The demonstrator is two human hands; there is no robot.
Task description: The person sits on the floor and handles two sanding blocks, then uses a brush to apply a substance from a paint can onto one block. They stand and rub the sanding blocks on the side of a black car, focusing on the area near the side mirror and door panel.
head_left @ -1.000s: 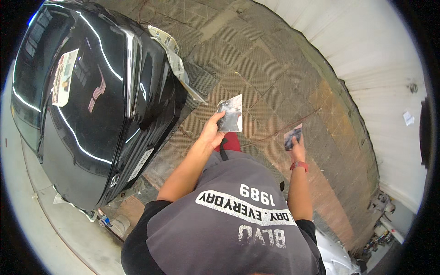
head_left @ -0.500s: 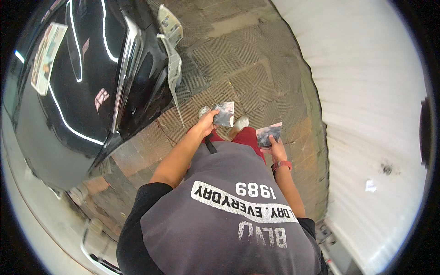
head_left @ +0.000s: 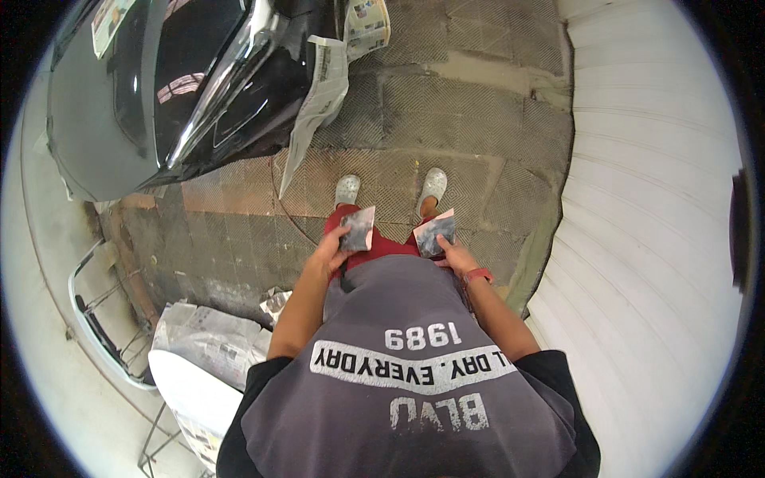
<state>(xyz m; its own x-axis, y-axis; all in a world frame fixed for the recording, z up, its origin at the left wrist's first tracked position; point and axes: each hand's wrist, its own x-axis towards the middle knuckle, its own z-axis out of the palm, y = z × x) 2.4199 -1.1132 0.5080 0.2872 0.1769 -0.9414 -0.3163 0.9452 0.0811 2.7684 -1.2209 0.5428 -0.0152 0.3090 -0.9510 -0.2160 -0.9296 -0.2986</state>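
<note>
My left hand (head_left: 333, 248) is closed on a flat, square sheet of sandpaper (head_left: 358, 229), grey, smudged and pinkish at one edge. A similar smudged sheet of sandpaper (head_left: 433, 232) is pinched in my right hand (head_left: 456, 256), thumb on top and fingers mostly hidden underneath. Both sheets are held apart from each other in front of my thighs, above my feet. Ahead to the left is a glossy black vehicle body panel (head_left: 199, 48) with a chrome strip (head_left: 219, 80); neither hand touches it.
Newspaper (head_left: 321, 95) hangs from the panel's edge. White sheeting (head_left: 637, 239) hangs along the right side. At lower left stand a white panel (head_left: 187, 390) on a metal stand, crumpled plastic wrapping (head_left: 211, 334) and a curved trim frame (head_left: 88, 311). The floor (head_left: 446, 119) has textured tiles.
My view has turned, so the black panel sits higher and the white panel at lower left shows. My hands have come closer together and nearer my body, each still holding its sandpaper.
</note>
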